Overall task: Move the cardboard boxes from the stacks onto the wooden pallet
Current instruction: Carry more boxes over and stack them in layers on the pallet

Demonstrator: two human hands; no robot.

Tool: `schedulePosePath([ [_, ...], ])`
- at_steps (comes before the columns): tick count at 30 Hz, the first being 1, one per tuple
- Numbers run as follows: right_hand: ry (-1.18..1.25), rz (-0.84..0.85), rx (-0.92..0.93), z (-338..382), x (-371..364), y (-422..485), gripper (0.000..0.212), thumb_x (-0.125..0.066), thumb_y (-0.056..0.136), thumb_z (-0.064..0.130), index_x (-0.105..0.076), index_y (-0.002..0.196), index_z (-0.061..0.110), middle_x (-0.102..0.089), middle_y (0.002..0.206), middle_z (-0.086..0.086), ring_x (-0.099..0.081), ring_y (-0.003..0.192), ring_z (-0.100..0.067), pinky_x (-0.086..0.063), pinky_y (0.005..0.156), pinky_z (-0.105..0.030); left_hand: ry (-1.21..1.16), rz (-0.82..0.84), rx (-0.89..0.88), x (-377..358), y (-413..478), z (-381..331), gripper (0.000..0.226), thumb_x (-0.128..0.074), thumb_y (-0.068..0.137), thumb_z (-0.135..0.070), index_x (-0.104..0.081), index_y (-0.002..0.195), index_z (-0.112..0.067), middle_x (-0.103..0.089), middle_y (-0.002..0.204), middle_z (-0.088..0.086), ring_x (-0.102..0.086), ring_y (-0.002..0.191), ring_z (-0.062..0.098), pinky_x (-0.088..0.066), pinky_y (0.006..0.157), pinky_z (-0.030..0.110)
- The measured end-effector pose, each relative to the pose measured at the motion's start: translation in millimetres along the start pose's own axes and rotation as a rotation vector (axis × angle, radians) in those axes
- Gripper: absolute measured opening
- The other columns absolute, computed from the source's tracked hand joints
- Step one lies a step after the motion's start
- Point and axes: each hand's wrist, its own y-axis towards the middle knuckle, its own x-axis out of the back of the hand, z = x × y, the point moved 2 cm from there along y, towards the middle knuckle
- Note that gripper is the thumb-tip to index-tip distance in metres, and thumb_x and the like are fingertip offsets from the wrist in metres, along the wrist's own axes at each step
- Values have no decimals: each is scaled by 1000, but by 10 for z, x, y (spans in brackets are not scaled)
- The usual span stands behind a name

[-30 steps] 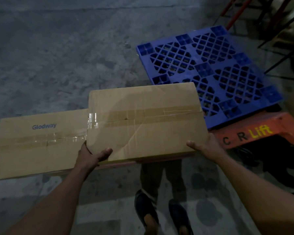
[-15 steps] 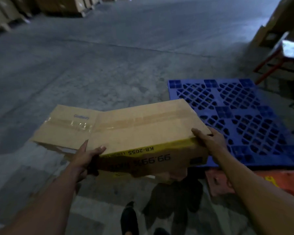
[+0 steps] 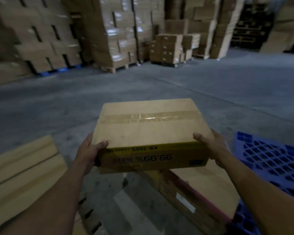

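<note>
Looming stacks (image 3: 119,31): wrapped cardboard boxes on pallets fill the far wall, well apart from the person; blur hides any labels.
Floor (image 3: 159,85): bare grey concrete between the stacks and the load, open for walking.
Blue pallet (image 3: 270,160): plastic grid at the right, just beside the right forearm; a likely trip point on any turn that way.
Flat boxes (image 3: 24,170): pale cartons lying low at the left, near the left forearm.
Lower box (image 3: 202,192): carton with a red stripe, below the carried one in the view; dark slots at the bottom edge may be pallet slats, but it is too dim to tell.
Carried box (image 3: 151,129): held in the air in front of the person, roughly level, with a tape seam across the top and the yellow printed side facing back, its print upside down. It looks stiff and sealed. It is held out by two corners, so it is probably not heavy. The printed side may be slick, so the safest hold is under the near bottom corners.
Left hand (image 3: 88,153): grips the near left corner, thumb over the top edge, fingers curled down the side.
Right hand (image 3: 212,146): grips the near right corner, thumb on top, fingers hidden behind the side.
</note>
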Motion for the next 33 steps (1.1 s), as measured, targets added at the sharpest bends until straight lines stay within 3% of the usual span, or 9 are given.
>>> schedulePosePath([
  [4,58,210,48,279,-744,-499,87,-84,73,48,-46,147,21,-55,137,-8,-55,119,-31,-53,91,-52,-72,-167,-57,1006,-643,-95,55,-70,91,-10,-46,129,-41,-57,102,-18,-56,91,14,-47,84,47],
  [9,66,343,134,385,-1620,-1281,128,-85,37,78,-42,150,34,-46,150,-6,-50,130,-33,-48,103,-59,-121,-338,-81,2204,-1406,59,64,-67,92,-4,-43,142,-36,-62,105,-14,-58,86,12,-48,68,34],
  [12,33,390,158,394,-2019,-1686,121,-85,49,71,-37,154,34,-39,157,-5,-42,137,-32,-42,110,-56,-133,-421,-68,2745,-1749,200,62,-69,89,-2,-49,135,-38,-66,114,-9,-62,87,11,-53,59,28],
  [14,11,418,179,396,-2250,-1889,102,-83,68,59,-37,153,29,-43,153,-4,-45,131,-27,-43,107,-50,-148,-448,-58,3033,-1925,320,70,-71,88,-3,-46,144,-36,-67,123,-8,-65,92,11,-52,74,29],
  [16,11,442,193,382,-2428,-2013,92,-82,75,49,-38,153,28,-47,149,-4,-47,124,-23,-46,104,-49,-120,-463,-46,3226,-2056,430,63,-71,88,-3,-46,132,-41,-68,111,-14,-65,92,11,-46,82,33],
  [20,2,499,209,273,-2763,-2204,77,-79,84,32,-41,151,26,-50,131,4,-50,120,-22,-48,96,-41,-110,-485,60,3540,-2178,735,47,-74,87,-11,-53,124,-31,-67,111,-2,-63,92,21,-53,62,35],
  [25,-64,609,163,-60,-3192,-2184,66,-81,69,48,-52,127,38,-61,111,15,-59,118,-26,-53,97,-51,-136,-510,200,3804,-2102,1190,52,-72,87,-10,-54,134,-27,-64,116,4,-61,102,27,-56,75,44],
  [30,-146,682,110,-514,-3825,-1924,106,-79,42,83,-58,134,33,-68,119,4,-65,109,-20,-57,91,-48,-196,-547,373,4125,-1880,1690,55,-63,93,-3,-51,142,-26,-64,120,3,-59,107,28,-54,87,50],
  [33,-234,744,46,-815,-4178,-1787,88,-85,68,57,-51,142,21,-64,128,-6,-63,111,-25,-56,92,-46,-196,-602,428,4267,-1820,2021,57,-61,94,2,-53,140,-31,-64,126,1,-59,107,23,-51,92,44],
])
